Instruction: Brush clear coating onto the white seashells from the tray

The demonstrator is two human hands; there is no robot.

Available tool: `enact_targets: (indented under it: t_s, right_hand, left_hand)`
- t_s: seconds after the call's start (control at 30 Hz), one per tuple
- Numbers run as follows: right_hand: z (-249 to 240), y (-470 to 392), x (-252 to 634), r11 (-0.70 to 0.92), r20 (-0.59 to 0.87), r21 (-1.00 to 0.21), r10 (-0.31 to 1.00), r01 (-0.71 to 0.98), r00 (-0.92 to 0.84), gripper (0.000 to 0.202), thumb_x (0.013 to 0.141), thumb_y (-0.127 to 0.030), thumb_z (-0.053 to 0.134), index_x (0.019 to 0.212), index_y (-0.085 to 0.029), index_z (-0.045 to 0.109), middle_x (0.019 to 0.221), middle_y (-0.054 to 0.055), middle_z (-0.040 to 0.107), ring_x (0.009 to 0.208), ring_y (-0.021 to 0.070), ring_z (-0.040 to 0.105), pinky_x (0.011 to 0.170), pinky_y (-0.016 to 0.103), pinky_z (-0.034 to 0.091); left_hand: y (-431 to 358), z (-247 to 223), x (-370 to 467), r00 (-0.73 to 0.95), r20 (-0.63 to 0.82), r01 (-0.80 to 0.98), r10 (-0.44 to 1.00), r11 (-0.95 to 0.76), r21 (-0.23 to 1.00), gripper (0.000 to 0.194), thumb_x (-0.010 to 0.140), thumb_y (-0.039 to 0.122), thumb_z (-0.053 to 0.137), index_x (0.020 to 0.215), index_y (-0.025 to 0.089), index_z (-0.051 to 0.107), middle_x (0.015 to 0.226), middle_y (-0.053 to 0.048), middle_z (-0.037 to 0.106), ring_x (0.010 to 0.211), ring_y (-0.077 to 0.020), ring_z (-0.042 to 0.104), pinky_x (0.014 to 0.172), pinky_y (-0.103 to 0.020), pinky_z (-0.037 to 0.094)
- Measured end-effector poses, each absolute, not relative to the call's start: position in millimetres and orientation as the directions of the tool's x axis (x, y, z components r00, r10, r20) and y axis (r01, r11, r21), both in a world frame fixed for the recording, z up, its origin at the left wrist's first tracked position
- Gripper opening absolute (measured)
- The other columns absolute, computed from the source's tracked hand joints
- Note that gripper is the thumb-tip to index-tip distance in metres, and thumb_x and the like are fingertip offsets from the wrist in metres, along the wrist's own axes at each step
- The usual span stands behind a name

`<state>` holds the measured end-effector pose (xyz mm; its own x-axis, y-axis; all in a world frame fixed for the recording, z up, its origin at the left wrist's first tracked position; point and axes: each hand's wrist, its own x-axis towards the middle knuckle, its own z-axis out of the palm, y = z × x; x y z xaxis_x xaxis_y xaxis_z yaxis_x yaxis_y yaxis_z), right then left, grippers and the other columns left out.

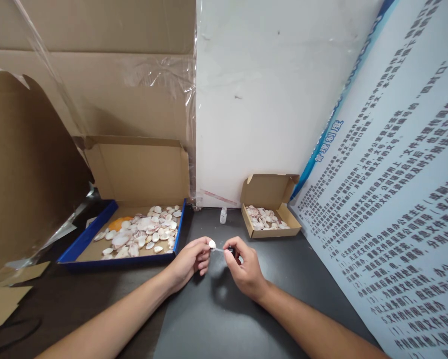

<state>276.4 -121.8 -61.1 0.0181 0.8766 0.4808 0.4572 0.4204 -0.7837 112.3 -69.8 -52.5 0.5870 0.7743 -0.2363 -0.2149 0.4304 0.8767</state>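
Note:
Between the thumb and fingertips of my left hand [192,258] is a small white seashell [211,244]. My right hand [243,262] pinches a small brush applicator [218,249] with a dark cap; its thin, pale stem reaches left to the shell's lower edge. Whether the tip touches the shell I cannot tell. Just behind my hands a small white-labelled bottle [223,216] stands upright on the dark tabletop.
To the left, an open blue-edged cardboard box [70,255] holds many shells and an orange piece [119,224]. A smaller open carton [251,230] with shells sits at right. A printed panel [388,199] leans along the right side; cardboard pieces [7,304] lie far left.

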Motion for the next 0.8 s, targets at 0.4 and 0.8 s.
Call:
enact_targets:
  t_s: [0.4, 0.8]
  right_hand:
    - [-59.6, -121.5, 276.8, 0.391, 0.481, -0.782, 0.874, 0.485, 0.072, 0.011, 0.085, -0.028, 0.053, 0.084, -0.018, 0.058, 0.055, -0.007, 0.039, 0.046, 0.0098, 0.036, 0.045, 0.021, 0.031]
    - [-60.8, -120.3, 277.5, 0.414, 0.479, -0.803, 0.877, 0.43, 0.051, 0.015, 0.088, -0.029, 0.05, 0.09, -0.017, 0.059, 0.058, -0.006, 0.041, 0.05, 0.011, 0.04, 0.048, 0.022, 0.034]
  left_hand:
    - [-70.0, -53.5, 113.6, 0.58, -0.231, -0.203, 0.781, 0.413, 0.888, 0.012, 0.076, 0.026, 0.057, 0.076, 0.019, 0.047, 0.05, 0.011, 0.027, 0.039, -0.0056, 0.025, 0.039, -0.017, 0.028]
    - [-71.2, -52.4, 114.3, 0.577, -0.225, -0.18, 0.785, 0.391, 0.902, 0.013, 0.075, 0.027, 0.057, 0.077, 0.02, 0.046, 0.051, 0.011, 0.027, 0.041, -0.0057, 0.027, 0.039, -0.016, 0.029]
